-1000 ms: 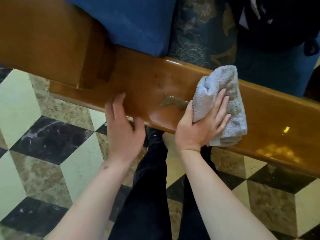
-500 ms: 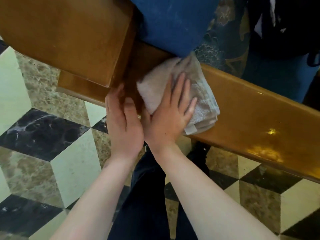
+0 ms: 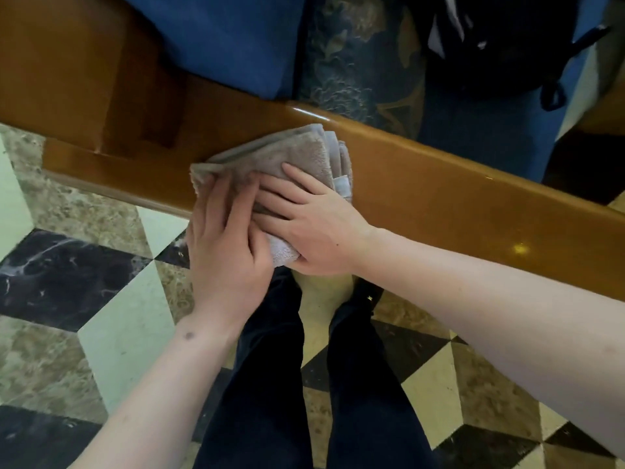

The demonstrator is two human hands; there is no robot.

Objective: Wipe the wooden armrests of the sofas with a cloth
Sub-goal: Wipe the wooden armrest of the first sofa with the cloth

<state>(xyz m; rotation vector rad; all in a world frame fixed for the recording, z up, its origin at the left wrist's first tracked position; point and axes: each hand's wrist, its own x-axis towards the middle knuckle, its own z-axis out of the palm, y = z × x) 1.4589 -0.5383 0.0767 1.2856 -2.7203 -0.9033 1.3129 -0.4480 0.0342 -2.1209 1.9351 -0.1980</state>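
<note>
Both flat on it, left hand [image 3: 226,252] beside right hand [image 3: 318,231], pressing the folded cloth [image 3: 287,154] onto the wooden armrest [image 3: 439,194]

Blue seat cushion [image 3: 220,38] at 11 o'clock, dark floral-pattern cushion [image 3: 355,62] right beside it at 12, black bag [image 3: 500,42] with strap loop at 1. Marble floor [image 3: 67,272] from 4 round to 9, cube pattern: black, cream, brown tiles.

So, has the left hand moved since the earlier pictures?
Yes. The left hand has shifted slightly right along the armrest, away from the wooden post, and now presses on the cloth.
</note>
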